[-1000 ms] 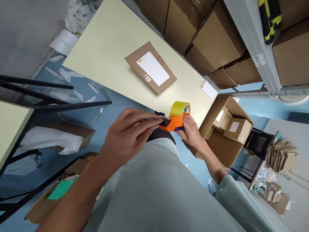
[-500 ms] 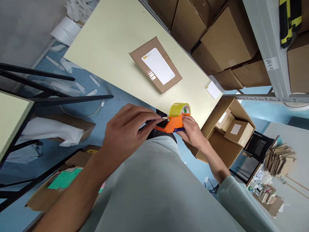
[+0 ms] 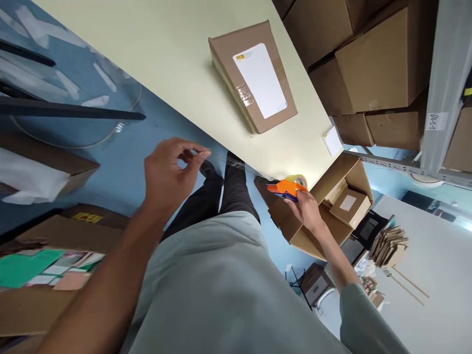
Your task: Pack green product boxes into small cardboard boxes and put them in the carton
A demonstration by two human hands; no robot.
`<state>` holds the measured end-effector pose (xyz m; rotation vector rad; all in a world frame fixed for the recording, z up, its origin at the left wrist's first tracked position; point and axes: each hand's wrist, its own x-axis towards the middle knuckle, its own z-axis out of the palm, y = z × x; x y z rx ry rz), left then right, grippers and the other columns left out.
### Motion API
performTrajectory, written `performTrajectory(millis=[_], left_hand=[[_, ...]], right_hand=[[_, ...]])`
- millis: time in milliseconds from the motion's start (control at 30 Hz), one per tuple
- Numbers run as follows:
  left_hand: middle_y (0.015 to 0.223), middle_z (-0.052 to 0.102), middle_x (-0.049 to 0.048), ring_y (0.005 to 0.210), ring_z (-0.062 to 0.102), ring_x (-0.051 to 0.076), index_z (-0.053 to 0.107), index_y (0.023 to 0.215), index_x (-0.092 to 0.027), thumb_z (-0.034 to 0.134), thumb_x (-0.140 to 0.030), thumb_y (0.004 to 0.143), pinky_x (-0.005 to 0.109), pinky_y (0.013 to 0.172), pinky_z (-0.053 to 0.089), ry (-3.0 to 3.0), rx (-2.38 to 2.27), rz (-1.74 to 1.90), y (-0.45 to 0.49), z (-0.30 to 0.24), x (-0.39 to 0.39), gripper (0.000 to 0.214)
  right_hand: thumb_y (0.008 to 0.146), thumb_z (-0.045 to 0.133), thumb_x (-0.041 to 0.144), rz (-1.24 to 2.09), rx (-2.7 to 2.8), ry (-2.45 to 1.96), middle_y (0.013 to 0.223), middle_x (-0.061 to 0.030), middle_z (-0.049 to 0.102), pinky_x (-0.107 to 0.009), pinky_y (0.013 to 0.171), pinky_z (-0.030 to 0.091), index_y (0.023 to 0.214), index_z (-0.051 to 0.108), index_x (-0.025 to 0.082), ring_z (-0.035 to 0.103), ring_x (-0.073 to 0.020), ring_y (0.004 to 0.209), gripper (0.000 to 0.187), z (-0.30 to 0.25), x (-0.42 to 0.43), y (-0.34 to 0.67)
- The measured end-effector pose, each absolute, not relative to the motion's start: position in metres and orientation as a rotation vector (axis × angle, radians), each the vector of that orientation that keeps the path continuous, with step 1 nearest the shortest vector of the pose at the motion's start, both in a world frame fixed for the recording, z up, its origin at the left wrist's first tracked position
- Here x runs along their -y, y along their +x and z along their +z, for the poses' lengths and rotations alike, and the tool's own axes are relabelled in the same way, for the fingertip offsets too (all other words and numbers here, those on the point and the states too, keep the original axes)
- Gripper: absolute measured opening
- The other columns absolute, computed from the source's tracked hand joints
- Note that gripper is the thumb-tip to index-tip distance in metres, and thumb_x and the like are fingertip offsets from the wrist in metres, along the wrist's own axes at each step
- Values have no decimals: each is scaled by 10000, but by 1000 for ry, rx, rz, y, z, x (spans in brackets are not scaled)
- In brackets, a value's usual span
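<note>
My right hand (image 3: 307, 209) grips an orange tape dispenser (image 3: 285, 188) at the near edge of the table. A yellowish roll of packing tape (image 3: 298, 180) sits on the dispenser, partly hidden behind its frame. My left hand (image 3: 170, 167), well to the left, has thumb and forefinger pinched together. From that pinch a thin clear strip of tape (image 3: 239, 162) stretches across to the dispenser, hard to see against the floor and my legs. Beyond it, a closed brown cardboard box (image 3: 260, 81) with a white label lies on the table.
The pale table (image 3: 158, 54) runs diagonally. A small white label stack (image 3: 332, 141) lies at its right end. Beside it stands a large open carton (image 3: 313, 241) with boxes inside. Brown boxes fill the shelf (image 3: 440, 98) at right. Another open carton (image 3: 37, 305) with papers is at lower left.
My hands have moved apart, the left to the left and the right rightward with the dispenser, drawing out a strip of tape. The view has shifted, and the box appears nearer.
</note>
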<state>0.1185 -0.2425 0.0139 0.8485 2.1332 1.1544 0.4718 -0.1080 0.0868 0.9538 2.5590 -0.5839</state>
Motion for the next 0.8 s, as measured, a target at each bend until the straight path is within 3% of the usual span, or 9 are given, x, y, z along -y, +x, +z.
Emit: performTrajectory(millis=[267,433,733,800], left_hand=[[1129,822,32,1032,747,178,754,1095,-207,700,-312,1038,324,930,628,771,-2019,1175,108,-72,165,131],[1179,833,36,1050,758,182,778,1128,-200,708,-384,1074,354,1002,653,775,-1980,1232,108,-83,143,204],[1195,779,38,1094,787,214,776,1167,-205,777,-250,1032,455,1123,660,557,-2048,1318,133,-79,114,143],[1299,756,62,1130,799,233,750,1218,-206,755,-287,1050,460,1120,669,485,-2090,1364,142,-84,111,187]], right_hand=[[1226,441,545,-251,-2602,1145,897,-124,734,-482,878,667,1039,657,209,751,-316,882,441,14,88,473],[1217,502,489,-142,-2553,1244,969,-152,745,-487,897,672,1103,670,192,764,-332,975,359,-12,83,471],[1217,519,426,-120,-2592,1335,1043,-160,756,-498,963,662,1129,678,179,764,-323,1017,306,-26,101,462],[1212,533,432,-149,-2629,1364,1023,-155,759,-525,969,663,1147,682,179,760,-330,1007,301,-27,109,458]])
